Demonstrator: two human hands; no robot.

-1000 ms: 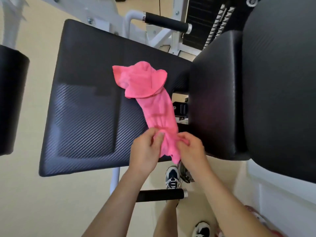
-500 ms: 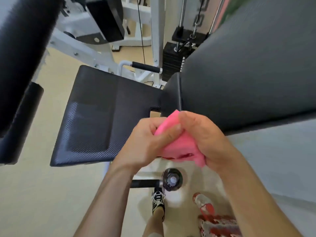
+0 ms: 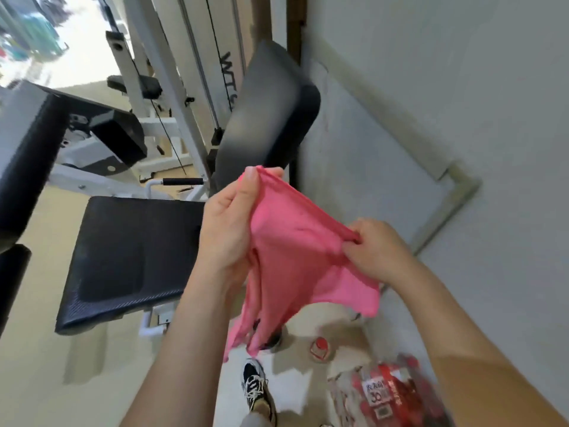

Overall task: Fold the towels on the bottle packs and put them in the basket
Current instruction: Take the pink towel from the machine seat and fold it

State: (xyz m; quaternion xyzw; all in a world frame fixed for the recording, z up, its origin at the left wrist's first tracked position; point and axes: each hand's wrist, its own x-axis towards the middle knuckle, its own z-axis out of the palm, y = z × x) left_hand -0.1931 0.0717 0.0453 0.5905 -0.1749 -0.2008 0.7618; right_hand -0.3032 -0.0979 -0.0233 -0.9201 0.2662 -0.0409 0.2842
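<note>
A gym corner with a pale floor (image 3: 46,349) and a grey-white wall (image 3: 462,87) fills the head view. In the middle, the left hand (image 3: 228,229) is raised with its thumb pointing up, pinching one top corner of a pink towel (image 3: 295,266) against fingers curled behind the cloth. The right hand (image 3: 374,251), lower and nearer the wall, pinches the same upper edge between thumb and curled fingers. The towel is in the air, its top edge pulled taut on a slant between the two hands, and the rest hangs in loose folds, with one tail dangling lowest beneath the left wrist. Below the cloth a shoe (image 3: 257,386) stands on the floor, and a single red-capped bottle (image 3: 320,348) is just beside the towel's hanging end. Further right, near the wall, lies a red-labelled bottle pack (image 3: 391,392), blurred. Left of the hands is the black padded seat (image 3: 129,260) of a weight machine, its backrest pad (image 3: 271,109) rising behind the towel and its white frame (image 3: 172,87) beyond.
</note>
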